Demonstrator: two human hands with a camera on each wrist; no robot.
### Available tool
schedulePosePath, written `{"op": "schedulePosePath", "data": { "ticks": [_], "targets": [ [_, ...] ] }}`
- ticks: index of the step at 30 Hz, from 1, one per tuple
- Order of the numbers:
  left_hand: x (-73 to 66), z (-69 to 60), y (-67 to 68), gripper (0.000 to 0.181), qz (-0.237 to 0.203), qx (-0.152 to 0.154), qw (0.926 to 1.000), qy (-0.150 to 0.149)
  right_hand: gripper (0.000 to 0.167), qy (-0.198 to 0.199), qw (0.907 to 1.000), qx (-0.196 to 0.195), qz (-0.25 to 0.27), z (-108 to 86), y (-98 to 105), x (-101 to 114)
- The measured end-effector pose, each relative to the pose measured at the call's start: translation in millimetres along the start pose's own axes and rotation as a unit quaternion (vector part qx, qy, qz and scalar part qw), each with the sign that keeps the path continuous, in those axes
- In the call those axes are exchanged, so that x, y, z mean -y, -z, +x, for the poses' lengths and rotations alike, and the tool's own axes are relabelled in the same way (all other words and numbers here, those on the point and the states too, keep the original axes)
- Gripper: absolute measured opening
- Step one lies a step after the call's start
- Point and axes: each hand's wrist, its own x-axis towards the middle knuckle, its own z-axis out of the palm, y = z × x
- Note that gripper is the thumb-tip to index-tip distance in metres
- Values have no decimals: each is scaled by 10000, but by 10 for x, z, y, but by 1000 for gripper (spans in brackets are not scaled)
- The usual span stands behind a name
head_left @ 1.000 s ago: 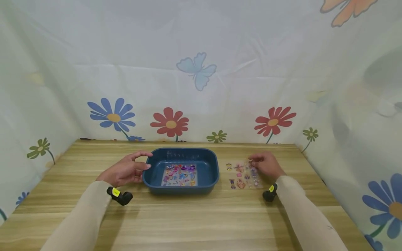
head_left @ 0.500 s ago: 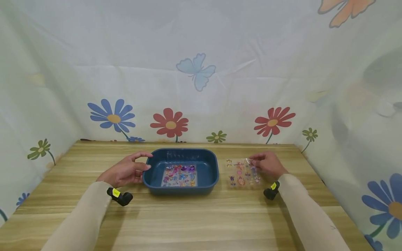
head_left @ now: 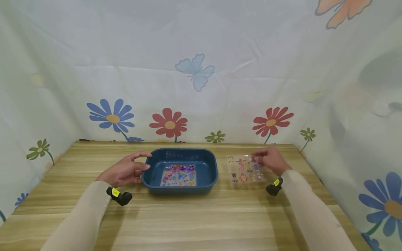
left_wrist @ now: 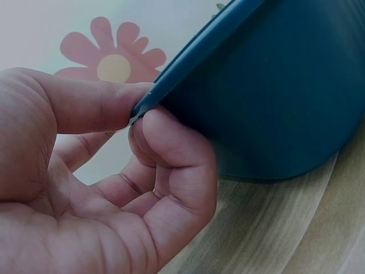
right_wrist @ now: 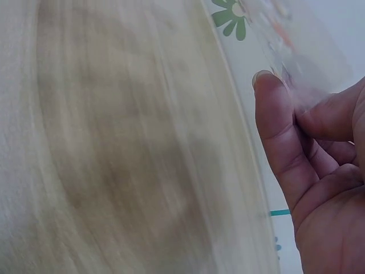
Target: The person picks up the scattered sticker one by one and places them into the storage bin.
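Observation:
My left hand (head_left: 124, 170) pinches the left rim of a dark blue plastic basin (head_left: 147, 186); in the left wrist view the thumb and curled fingers (left_wrist: 182, 137) close on that rim. Inside the basin lies a clear sticker sheet (head_left: 179, 176) with pink, purple and blue designs. Over to the right, my right hand (head_left: 272, 161) pinches the upper right corner of a second clear sticker sheet (head_left: 242, 169), which carries small separate figures. This sheet is blurred in the right wrist view, held between thumb and forefinger and apart from the table.
The wooden tabletop (head_left: 188, 219) runs back to a white curtain (head_left: 201, 35) printed with flowers and a butterfly. More of the curtain hangs along the left and right sides. A small black wrist camera (head_left: 120, 198) sits on each sleeve.
My right hand has lifted the loose sticker sheet by its corner, up off the tabletop and slightly to the right. The left hand and basin have kept their place.

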Motion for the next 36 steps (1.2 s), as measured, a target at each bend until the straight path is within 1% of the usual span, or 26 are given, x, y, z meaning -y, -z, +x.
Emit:
{"op": "schedulePosePath", "data": {
  "ticks": [4, 12, 16, 20, 31, 36],
  "targets": [
    [-4, 5, 5, 65, 36, -27, 10000, 3, 28, -65, 10000, -29, -48, -2, 20, 42],
    [-4, 11, 11, 66, 73, -24, 10000, -14, 30, -212, 9997, -4, 92, -17, 34, 145],
    [-5, 2, 6, 64, 61, -30, 10000, -6, 29, -141, 9998, 46, 138, -41, 28, 221],
    [-5, -3, -1, 63, 71, -38, 10000, -5, 29, -152, 9997, 83, 150, -50, 13, 281],
    [5, -7, -4, 62, 89, -37, 9999, -30, 28, -297, 9994, 146, 133, 7, -10, 329],
    [7, -4, -4, 62, 106, -47, 9999, -48, 29, -209, 9993, 186, 244, 18, -27, 360]
  ]
}}
